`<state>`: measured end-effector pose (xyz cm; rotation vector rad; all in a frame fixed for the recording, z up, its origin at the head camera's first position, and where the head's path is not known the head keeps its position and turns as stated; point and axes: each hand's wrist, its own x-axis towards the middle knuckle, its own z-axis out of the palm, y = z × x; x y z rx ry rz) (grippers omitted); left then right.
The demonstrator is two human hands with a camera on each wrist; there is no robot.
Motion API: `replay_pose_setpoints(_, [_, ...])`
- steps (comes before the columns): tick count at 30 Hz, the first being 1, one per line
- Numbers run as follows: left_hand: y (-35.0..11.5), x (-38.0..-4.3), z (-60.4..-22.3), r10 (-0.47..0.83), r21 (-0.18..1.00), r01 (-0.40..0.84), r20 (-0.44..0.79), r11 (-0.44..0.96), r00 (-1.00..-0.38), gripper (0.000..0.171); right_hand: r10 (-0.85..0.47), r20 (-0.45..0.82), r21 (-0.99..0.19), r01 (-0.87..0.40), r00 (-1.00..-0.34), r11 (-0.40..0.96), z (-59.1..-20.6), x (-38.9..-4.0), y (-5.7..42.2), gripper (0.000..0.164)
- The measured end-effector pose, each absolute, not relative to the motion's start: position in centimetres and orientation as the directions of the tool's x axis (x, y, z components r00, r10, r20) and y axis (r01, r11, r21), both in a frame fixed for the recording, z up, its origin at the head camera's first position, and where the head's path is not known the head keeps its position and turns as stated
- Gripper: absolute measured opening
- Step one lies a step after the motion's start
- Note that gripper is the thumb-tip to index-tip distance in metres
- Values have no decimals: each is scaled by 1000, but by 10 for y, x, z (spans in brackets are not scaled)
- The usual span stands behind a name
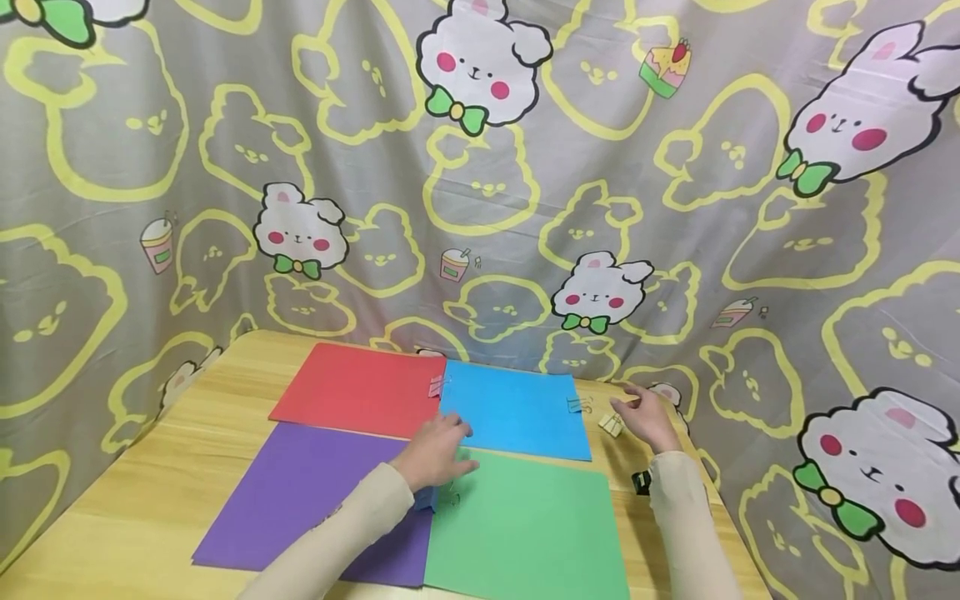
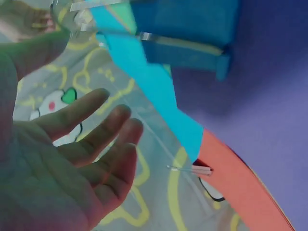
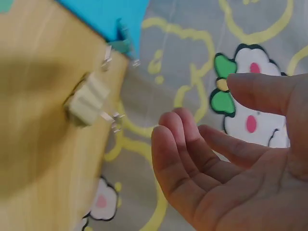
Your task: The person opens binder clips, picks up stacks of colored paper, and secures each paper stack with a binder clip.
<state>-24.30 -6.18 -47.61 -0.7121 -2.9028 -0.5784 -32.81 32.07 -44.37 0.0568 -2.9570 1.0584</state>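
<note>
My left hand [image 1: 435, 454] hovers with loosely bent fingers over the middle of four coloured sheets, holding nothing. Just below it, a blue binder clip [image 2: 187, 29] sits at the right edge of the purple sheet [image 1: 307, 487], partly hidden by the sleeve in the head view. On the right, my right hand [image 1: 648, 417] is held with its fingers apart from the thumb and nothing between them. A cream binder clip [image 3: 86, 100] lies on the table beside that hand's fingers. Partly covered by the right sleeve is a black binder clip [image 1: 641, 482].
A red sheet [image 1: 360, 387] has a pinkish clip [image 1: 436, 386] on its right edge. Another clip [image 1: 577, 405] grips the right edge of the blue sheet [image 1: 510, 408]. The green sheet [image 1: 525, 529] lies in front. A patterned curtain [image 1: 480, 167] hangs behind the wooden table [image 1: 150, 483].
</note>
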Motion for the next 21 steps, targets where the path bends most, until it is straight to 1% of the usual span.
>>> replay_pose_setpoints(4, [-59, -234, -486, 462, 211, 490, 168, 846, -871, 62, -11, -8, -607, -4, -1000, 795, -455, -334, 329, 62])
replay_pose_setpoints(9, [-57, -226, -489, 470, 144, 491, 160, 859, -868, 70, 62, -52, -593, 81, -997, 801, -468, -341, 336, 63])
replay_pose_setpoints(11, [-56, -223, -489, 470, 120, 489, 159, 864, -868, 72, 85, -43, -596, 94, -995, 797, -472, -344, 337, 63])
replay_pose_setpoints(16, [-57, -220, -491, 458, 94, 474, 153, 876, -876, 75, 112, -33, -610, 109, -993, 785, -483, -353, 339, 60])
replay_pose_setpoints(21, [-61, -221, -496, 434, 137, 450, 134, 882, -891, 80, 129, -52, -638, 132, -990, 758, -492, -360, 339, 48])
